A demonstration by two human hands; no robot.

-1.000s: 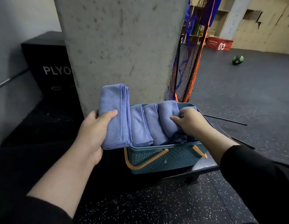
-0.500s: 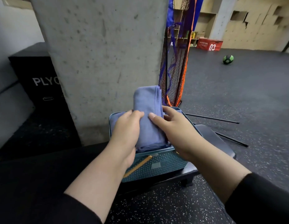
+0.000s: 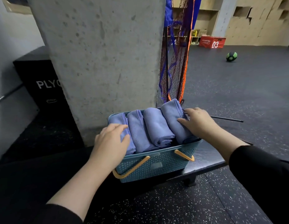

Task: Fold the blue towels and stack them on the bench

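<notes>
A wide concrete pillar (image 3: 98,59) is filling the upper centre of the frame, with a black plyo box (image 3: 41,80) sitting behind it at the left and dark speckled gym floor (image 3: 237,97) spreading across the right side. A black bench (image 3: 206,160) is running across the lower middle, and a teal plastic basket (image 3: 156,165) with tan handles is sitting on it, just in front of the pillar. Four folded blue towels (image 3: 155,126) are standing side by side inside the basket, packed against each other. The left hand (image 3: 110,140) is resting on the leftmost towel with fingers relaxed and spread, gripping nothing. The right hand (image 3: 198,122) is lying against the rightmost towel, fingers mostly straight and touching the cloth rather than clutching it. An orange and blue net (image 3: 174,62) is hanging to the right of the pillar. Far off in the upper right, a red box (image 3: 212,42) is sitting by the wall and a green ball (image 3: 231,56) is lying on the floor.
</notes>
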